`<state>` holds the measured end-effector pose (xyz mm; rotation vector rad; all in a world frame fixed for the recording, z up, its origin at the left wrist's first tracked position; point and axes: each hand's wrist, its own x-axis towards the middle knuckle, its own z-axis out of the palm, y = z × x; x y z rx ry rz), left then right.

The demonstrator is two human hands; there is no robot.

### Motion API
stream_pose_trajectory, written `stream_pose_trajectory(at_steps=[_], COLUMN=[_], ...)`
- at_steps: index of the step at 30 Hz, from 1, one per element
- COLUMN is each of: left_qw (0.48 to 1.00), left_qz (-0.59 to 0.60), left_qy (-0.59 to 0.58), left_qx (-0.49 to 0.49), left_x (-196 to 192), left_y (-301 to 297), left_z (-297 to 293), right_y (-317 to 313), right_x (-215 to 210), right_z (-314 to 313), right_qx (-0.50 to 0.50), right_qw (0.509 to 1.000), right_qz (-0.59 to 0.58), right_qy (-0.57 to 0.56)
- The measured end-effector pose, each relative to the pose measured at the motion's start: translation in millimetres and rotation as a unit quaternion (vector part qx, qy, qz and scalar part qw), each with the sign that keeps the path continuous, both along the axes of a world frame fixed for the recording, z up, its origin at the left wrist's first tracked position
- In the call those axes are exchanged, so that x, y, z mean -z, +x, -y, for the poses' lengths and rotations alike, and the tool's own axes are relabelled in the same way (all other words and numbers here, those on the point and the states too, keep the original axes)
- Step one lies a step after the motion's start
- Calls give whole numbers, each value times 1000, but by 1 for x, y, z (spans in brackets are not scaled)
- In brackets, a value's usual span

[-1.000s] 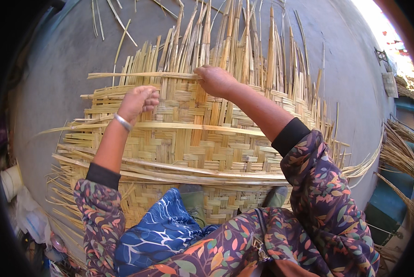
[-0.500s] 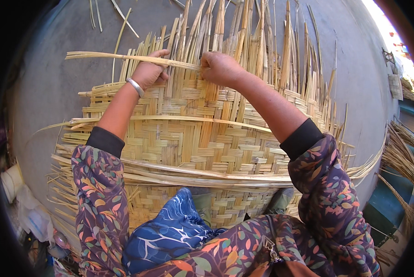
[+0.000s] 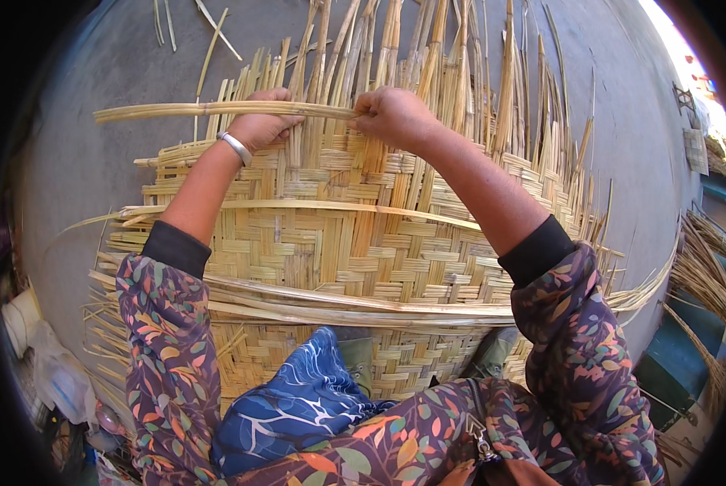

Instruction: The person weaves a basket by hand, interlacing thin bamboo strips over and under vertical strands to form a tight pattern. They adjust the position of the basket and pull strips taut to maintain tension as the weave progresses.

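A woven mat of split bamboo or cane strips (image 3: 363,259) lies under me, its long upright ends (image 3: 428,61) fanning out beyond the far edge. A flat bundle of pale strips (image 3: 160,110) runs crosswise over those uprights, its loose end sticking out to the left. My left hand (image 3: 262,128), with a metal bangle on the wrist, is closed, the bundle passing between its thumb and fingers. Pinched in my right hand (image 3: 397,117) is the bundle's right end; the fingertips are partly hidden.
One loose strip (image 3: 330,206) and several long strips (image 3: 363,308) lie across the mat. My shoes (image 3: 493,352) rest on its near part. Cut strips (image 3: 209,53) lie on the grey floor. Bundled stalks (image 3: 707,275) are at the right, plastic bags (image 3: 59,377) at the left.
The strip bundle has shifted left and slightly nearer. My left hand's spread fingers have closed; my right hand has moved slightly right, still holding the end.
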<state>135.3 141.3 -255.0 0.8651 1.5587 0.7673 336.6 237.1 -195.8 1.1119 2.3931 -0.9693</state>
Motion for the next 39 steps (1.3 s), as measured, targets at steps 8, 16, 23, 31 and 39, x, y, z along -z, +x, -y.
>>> stream_pose_trajectory(at_steps=[8,16,23,31,39], left_qw=[998,992,993,944,998], left_qz=[45,30,-103,-302,24], left_qy=[32,-45,-19,129,-59], left_qx=[31,110,61,-14,11], left_x=[-11,-10,-9,4,-5], left_y=[-9,-13,3,16,4], left_z=[15,22,19,8,-15], right_y=[8,12,14,15,15], right_x=[4,6,13,8,9], right_z=[9,14,19,27,38], right_qx=[6,-5,-8,23,71], right_qw=[997,993,988,983,965], right_qz=[-57,-72,-82,-105,-153], right_qy=[57,92,127,147,202])
